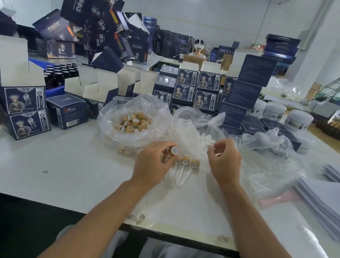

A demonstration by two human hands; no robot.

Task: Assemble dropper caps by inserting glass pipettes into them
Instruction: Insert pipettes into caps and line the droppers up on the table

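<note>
Left hand [152, 160] is pinching a bare dropper cap [173, 150] above the bench [54, 168], mouth facing right; right hand [224, 158] is curling, grip contents unclear, possibly a pipette; three assembled droppers [185, 162] are lying just near; next: aligning tip with cap mouth

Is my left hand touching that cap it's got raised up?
Touching. The head view shows the left hand pinching the cap between its fingertips, no gap visible.

At ten o'clock, the tilted dark blue cartons [100, 25] carry large white Chinese characters, including 温 and 苗. The small print on the stacked portrait boxes [197, 89] at twelve o'clock is too small to read.
</note>
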